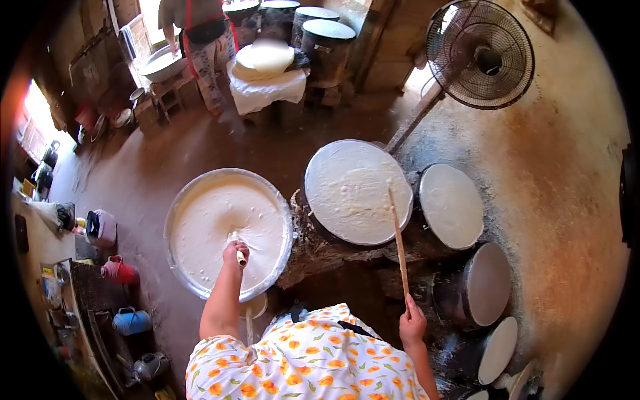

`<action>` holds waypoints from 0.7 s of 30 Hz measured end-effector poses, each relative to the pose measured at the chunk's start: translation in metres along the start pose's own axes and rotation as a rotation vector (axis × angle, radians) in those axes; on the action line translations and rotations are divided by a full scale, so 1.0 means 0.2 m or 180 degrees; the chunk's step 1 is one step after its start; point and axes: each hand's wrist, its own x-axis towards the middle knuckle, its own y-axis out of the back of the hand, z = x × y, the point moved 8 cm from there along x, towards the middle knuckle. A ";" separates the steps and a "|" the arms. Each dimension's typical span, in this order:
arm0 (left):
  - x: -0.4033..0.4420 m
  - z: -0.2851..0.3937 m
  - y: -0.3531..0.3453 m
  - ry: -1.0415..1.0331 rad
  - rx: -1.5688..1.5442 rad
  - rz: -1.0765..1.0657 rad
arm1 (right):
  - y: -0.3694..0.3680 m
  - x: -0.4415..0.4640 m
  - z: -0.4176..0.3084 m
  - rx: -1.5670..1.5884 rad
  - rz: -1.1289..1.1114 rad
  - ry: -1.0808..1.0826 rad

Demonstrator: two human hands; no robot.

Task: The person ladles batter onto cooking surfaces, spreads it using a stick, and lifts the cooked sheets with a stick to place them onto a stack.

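Note:
My left hand (236, 253) is closed round the handle of a ladle (241, 259), whose far end is hidden in the white batter (207, 220). The batter fills a wide metal basin (171, 248). On the right, my right hand (413, 323) grips a long thin wooden stick (400, 250) near its lower end. The stick's tip lies over a large round griddle (357, 193) covered by a pale, slightly wrinkled sheet. The basin stands left of this griddle, with a gap between them.
Several more round pans, such as the pale one (451, 207) and the grey one (488, 285), line the right side. A fan (483, 57) stands behind. Another person (200, 33) is at the back beside a cloth-covered stand (267, 90). Pots and a blue kettle (131, 321) sit left.

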 end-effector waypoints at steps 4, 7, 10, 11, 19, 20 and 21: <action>-0.09 0.01 -0.18 0.0291 -0.0157 -0.0498 | -0.03 0.15 -0.03 -0.0714 -0.0429 0.0241; -0.40 -0.04 -0.36 0.0332 0.0039 -0.0634 | -0.12 0.33 -0.07 -0.1114 -0.0675 0.0590; -0.71 -0.12 -0.52 0.0433 0.0060 -0.1098 | -0.28 0.52 -0.08 -0.1569 -0.1035 0.0457; -0.80 -0.14 -0.56 0.0452 0.0120 -0.1204 | -0.35 0.58 -0.08 -0.1697 -0.1176 0.0398; -1.50 -0.29 -0.92 0.0126 0.0414 -0.2019 | -0.59 1.01 -0.16 -0.1446 -0.1133 -0.0443; -1.59 -0.29 -0.97 0.0038 0.0500 -0.2133 | -0.56 1.04 -0.22 -0.1356 -0.1197 -0.0496; -1.67 -0.28 -1.02 -0.0077 0.0648 -0.2188 | -0.58 1.08 -0.22 -0.1335 -0.1197 -0.0474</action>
